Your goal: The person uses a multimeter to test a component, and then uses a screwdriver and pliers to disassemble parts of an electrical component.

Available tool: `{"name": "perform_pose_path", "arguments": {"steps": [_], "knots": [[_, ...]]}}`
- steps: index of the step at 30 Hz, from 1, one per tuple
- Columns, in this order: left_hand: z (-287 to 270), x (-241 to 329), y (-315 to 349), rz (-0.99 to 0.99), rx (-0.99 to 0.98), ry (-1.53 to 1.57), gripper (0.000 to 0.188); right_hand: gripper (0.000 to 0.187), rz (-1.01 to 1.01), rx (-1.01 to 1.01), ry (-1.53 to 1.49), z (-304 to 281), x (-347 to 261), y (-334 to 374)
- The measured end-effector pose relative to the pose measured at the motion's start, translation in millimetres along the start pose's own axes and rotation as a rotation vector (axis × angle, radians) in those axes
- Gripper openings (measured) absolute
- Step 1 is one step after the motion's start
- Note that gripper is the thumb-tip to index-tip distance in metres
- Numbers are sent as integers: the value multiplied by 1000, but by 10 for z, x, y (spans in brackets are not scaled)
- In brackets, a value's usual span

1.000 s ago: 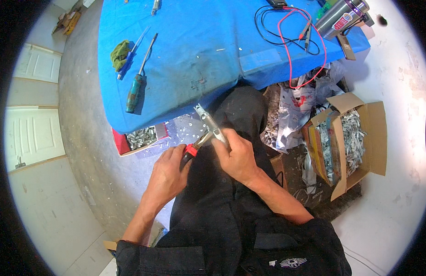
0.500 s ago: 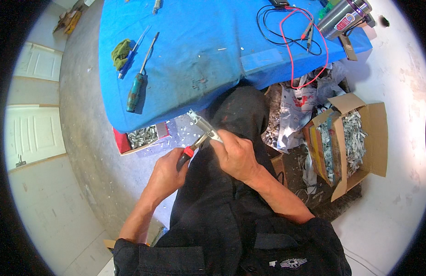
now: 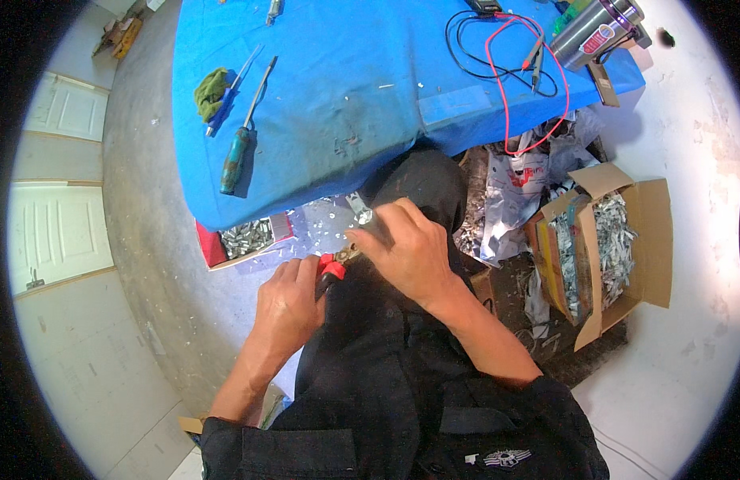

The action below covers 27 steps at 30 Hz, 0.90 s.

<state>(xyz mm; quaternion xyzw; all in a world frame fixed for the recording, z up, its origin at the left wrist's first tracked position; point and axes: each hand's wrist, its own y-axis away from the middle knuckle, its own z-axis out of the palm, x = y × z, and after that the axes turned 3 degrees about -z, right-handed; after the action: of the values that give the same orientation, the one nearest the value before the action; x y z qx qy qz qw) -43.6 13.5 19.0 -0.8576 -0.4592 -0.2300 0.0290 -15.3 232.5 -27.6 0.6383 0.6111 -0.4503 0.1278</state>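
Over my lap, my left hand (image 3: 288, 302) is wrapped round the red-and-black handles of a pair of pliers (image 3: 331, 269). Their metal jaws point toward my right hand (image 3: 410, 254), whose fingers are closed on a shiny silver metal piece (image 3: 360, 208). Its far end sticks out past the fingers toward the table edge; the rest is covered by the hand. Jaws and right thumb are very close, but whether the jaws touch the metal piece cannot be made out.
A blue-covered table (image 3: 322, 88) carries a screwdriver (image 3: 240, 152), a green cloth (image 3: 212, 94), test leads (image 3: 506, 72) and a steel flask (image 3: 598, 34). Below its edge, a red box (image 3: 211, 246) contains small metal pieces. At right stands a cardboard box (image 3: 652, 232) of metal scraps.
My right hand has shifted slightly up and turned, with the metal piece now pointing more steeply away. The pliers have tilted in my left hand, and their jaws have moved down a little.
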Motion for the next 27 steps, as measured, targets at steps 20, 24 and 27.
{"name": "perform_pose_path", "arguments": {"steps": [20, 24, 27], "knots": [[-177, -125, 62, 18, -235, 282, 36, 35, 330, -465, -755, -281, 115, -15], [-166, -158, 76, 12, -253, 352, 33, 36, 386, -477, -846, -181, 141, 48], [-133, -167, 80, -43, -277, 330, 30, 37, 425, -496, -803, -123, 191, 87]]}}
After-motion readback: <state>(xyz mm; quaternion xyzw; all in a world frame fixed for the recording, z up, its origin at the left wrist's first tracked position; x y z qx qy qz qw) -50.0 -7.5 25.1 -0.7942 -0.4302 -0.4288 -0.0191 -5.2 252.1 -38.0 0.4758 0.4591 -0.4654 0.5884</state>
